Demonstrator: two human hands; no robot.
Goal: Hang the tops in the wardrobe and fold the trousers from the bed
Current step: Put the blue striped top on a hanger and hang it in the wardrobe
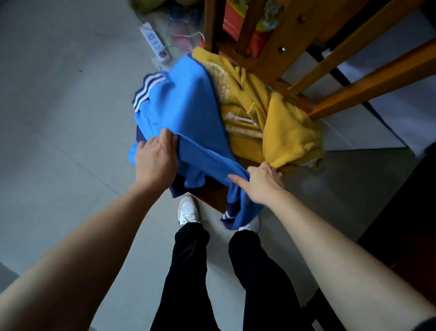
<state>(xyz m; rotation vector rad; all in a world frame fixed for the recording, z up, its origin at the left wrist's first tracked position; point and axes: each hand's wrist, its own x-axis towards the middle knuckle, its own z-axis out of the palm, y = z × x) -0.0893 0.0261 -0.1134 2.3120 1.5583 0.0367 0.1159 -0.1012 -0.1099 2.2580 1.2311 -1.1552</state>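
two hands, left hand (156, 159) and right hand (261, 181), each grip pinching one blue top (181, 110) beside one yellow top (273, 124).

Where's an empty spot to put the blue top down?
Bare floor lies left of the blue top, up to the power strip. It's crowded right: yellow hoodie and wooden frame.
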